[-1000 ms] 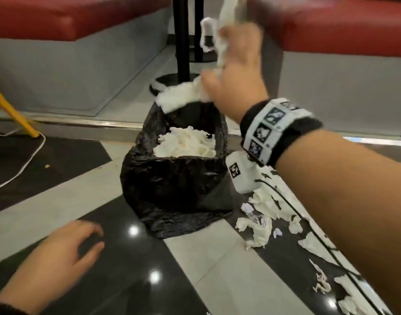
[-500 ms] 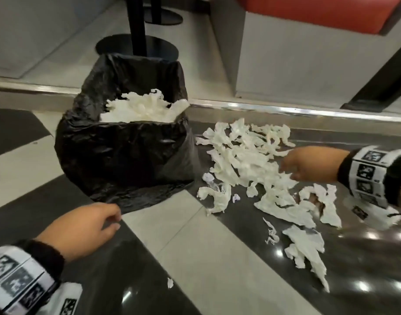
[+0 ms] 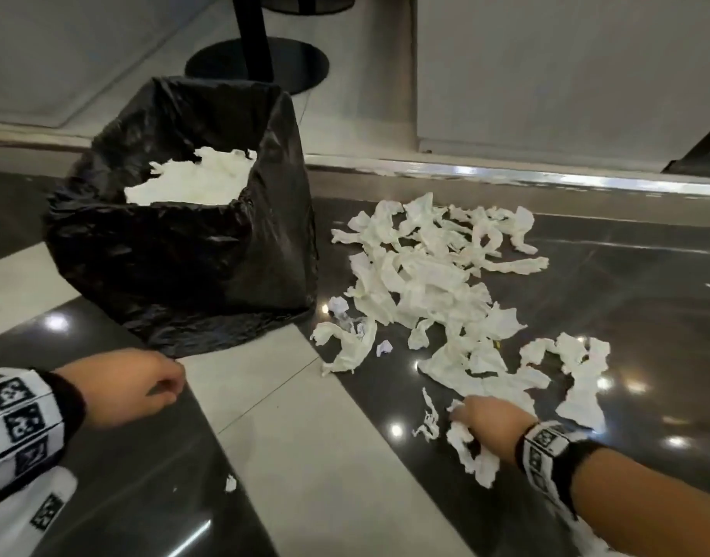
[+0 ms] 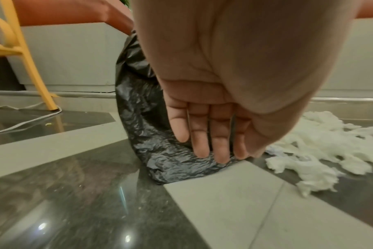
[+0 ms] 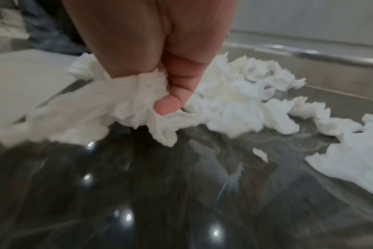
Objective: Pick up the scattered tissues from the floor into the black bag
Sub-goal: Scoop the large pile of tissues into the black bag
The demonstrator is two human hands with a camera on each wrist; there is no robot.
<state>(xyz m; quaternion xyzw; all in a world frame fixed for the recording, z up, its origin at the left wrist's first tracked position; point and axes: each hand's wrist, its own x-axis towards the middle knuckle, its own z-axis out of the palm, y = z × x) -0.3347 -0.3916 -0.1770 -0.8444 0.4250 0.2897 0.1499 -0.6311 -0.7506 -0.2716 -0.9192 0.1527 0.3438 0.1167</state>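
Observation:
The black bag (image 3: 184, 267) stands open on the floor, partly filled with white tissues (image 3: 192, 182). To its right a heap of scattered tissues (image 3: 433, 283) covers the dark tile. My right hand (image 3: 482, 428) is low at the near edge of the heap and grips a crumpled tissue (image 5: 138, 104), with the thumb (image 5: 168, 104) curled into it. My left hand (image 3: 144, 379) hovers just in front of the bag's base, its fingers (image 4: 202, 139) loosely extended and holding nothing. The bag (image 4: 143, 118) sits right behind them.
A black table pole on a round base (image 3: 260, 62) stands behind the bag, beside a grey bench base (image 3: 546, 82). A metal floor strip (image 3: 506, 178) runs behind the tissues. A yellow chair leg (image 4: 30, 64) and a white cable (image 4: 21, 123) lie left.
My right hand dropped its tissues over the bag, swung down right to the heap, then pulled nearer and closed on a tissue. My left hand stayed near the bag's base.

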